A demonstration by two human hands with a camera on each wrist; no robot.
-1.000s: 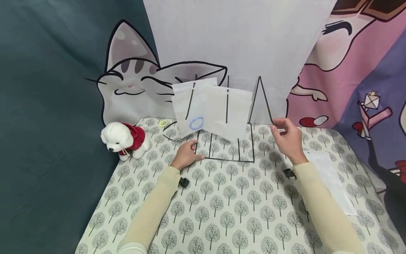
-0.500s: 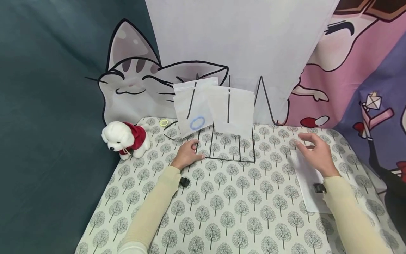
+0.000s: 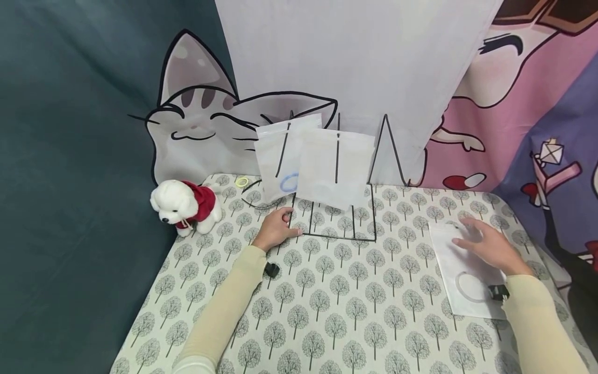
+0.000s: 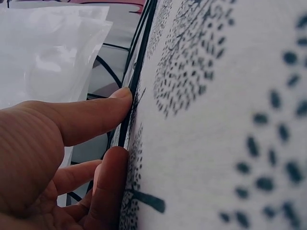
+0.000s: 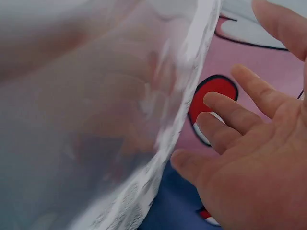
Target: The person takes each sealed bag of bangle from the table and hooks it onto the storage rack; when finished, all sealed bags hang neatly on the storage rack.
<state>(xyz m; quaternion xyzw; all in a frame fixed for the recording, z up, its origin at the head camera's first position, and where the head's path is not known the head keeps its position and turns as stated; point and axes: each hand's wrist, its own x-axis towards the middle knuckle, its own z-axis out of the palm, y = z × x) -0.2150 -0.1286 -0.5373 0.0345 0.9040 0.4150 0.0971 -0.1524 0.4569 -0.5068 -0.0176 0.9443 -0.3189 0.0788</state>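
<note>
A black wire rack [image 3: 338,237] stands at the back of the table, with upright zigzag wires. Two white zip bags hang on its prongs; the left bag [image 3: 273,156] shows a blue ring, and the right bag [image 3: 320,166] overlaps it. My left hand [image 3: 275,229] holds the rack's front left corner, thumb [image 4: 108,108] against the base wire. Over at the right, my right hand [image 3: 495,249] hovers above a flat, translucent zip bag [image 3: 453,265] with a pale ring visible in it. Its fingers [image 5: 235,112] are spread, with nothing between them.
A white plush dog [image 3: 173,200] in a red hoodie sits at the table's left edge. Near the rack's left side lies a small yellow ring [image 3: 241,182]. A printed curtain [image 3: 355,62] hangs behind the tree-patterned tablecloth [image 3: 336,311].
My right hand has let go of the rack's right-hand wire and moved right and nearer, over the flat bag. My left hand has stayed at the rack's corner.
</note>
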